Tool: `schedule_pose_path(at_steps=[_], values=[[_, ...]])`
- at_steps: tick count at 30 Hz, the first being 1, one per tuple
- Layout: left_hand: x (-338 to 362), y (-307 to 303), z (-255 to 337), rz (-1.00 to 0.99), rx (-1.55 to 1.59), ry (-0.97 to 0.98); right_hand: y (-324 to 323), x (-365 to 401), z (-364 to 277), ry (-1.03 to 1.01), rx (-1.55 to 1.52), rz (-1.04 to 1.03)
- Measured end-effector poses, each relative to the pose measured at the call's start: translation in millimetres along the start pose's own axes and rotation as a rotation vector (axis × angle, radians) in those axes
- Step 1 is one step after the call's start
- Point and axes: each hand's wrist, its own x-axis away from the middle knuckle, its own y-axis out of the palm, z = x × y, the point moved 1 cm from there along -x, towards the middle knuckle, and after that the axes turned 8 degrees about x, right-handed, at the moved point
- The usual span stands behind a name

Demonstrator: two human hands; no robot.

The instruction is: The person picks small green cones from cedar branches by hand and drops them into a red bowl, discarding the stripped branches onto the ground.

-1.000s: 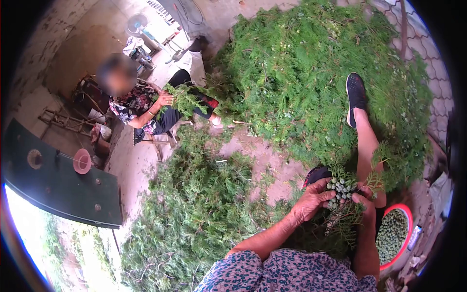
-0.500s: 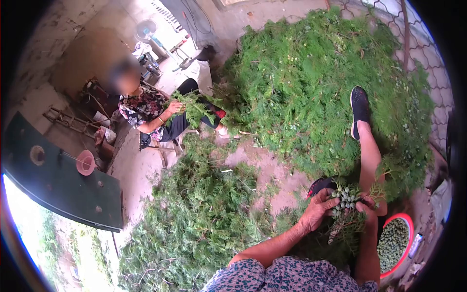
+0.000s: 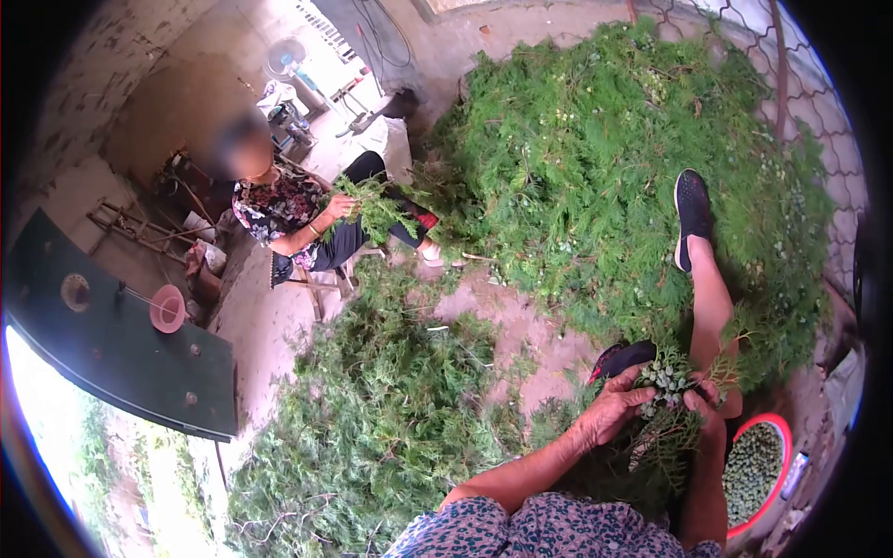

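Observation:
A green sprig with a cluster of pale blue-green cones (image 3: pixel 666 379) is between my two hands at the lower right. My left hand (image 3: pixel 614 407) has its thumb and fingers closed at the cluster's left side. At the right side, the fingers of my right hand (image 3: pixel 705 402) pinch the sprig near its stem. Leafy fronds hang below both hands. Close by on the right stands a red-rimmed basket (image 3: pixel 787 445) holding many small green cones (image 3: pixel 752 470).
A large heap of green branches (image 3: pixel 595 177) lies ahead, another pile (image 3: pixel 391 418) at lower left. A seated person (image 3: pixel 279 209) holds a branch (image 3: pixel 379 209). A dark green panel (image 3: pixel 121 344) with a pink bowl (image 3: pixel 168 309) is at left. My shoe (image 3: pixel 693 209) rests on the heap.
The view has shifted slightly. Both hands stay at the cone cluster, with my left fingers a little differently placed on it.

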Motion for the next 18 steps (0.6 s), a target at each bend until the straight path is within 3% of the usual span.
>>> schedule_pose_path(at_steps=[2,5,7,10,11,16,18], values=[[-4.0,-7.6,-2.5,0.022,0.014,-0.038,-2.6,2.5,-0.9,0.030,-0.029,-0.016],[-2.7,-1.3,-0.4,0.035,0.016,-0.034,4.1,10.4,-19.1,-0.105,0.110,-0.003],[-2.8,9.1,3.2,0.030,-0.014,-0.068,19.5,22.8,-31.8,-0.182,0.040,0.382],[-12.0,16.9,-6.2,-0.014,-0.002,-0.069,-4.8,26.4,-28.7,-0.180,0.049,0.341],[-15.4,22.4,-8.3,-0.055,0.036,-0.040,-12.0,23.2,-30.1,-0.258,0.261,0.314],[-36.4,46.2,-16.0,-0.169,-0.001,0.002,-33.2,29.8,-44.3,-0.329,0.231,0.291],[-45.0,48.9,-26.1,-0.202,-0.115,0.066,-44.1,30.5,-43.6,-0.308,0.183,0.407]])
